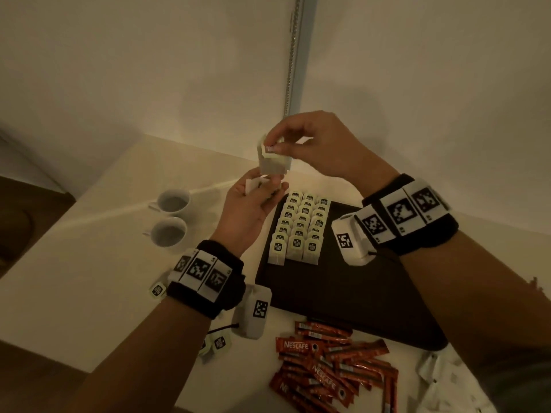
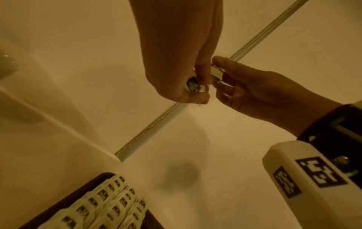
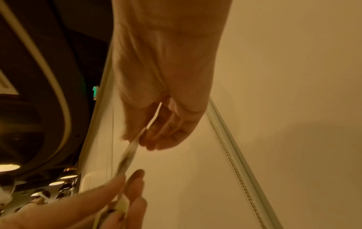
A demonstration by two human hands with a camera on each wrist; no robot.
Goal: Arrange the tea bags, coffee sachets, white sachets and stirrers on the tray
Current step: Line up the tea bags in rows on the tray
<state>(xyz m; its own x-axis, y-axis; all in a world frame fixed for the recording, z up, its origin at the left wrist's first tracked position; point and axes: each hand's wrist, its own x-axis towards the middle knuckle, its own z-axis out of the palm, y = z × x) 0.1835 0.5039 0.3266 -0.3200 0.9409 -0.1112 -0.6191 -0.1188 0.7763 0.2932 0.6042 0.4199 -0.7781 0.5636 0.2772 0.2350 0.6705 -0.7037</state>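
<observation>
Nearest, red coffee sachets (image 1: 334, 374) lie heaped on the pale surface (image 1: 98, 293), with a few loose tea bags (image 1: 219, 342) beside the left wrist. Beyond them sits the dark tray (image 1: 343, 299), its far left corner filled with three rows of tea bags (image 1: 298, 231). Above that corner, the right hand (image 1: 313, 144) pinches a tea bag (image 1: 272, 162) from above, while the left hand (image 1: 253, 204) grips its lower end. Two white cups (image 1: 171, 216) stand farther left.
</observation>
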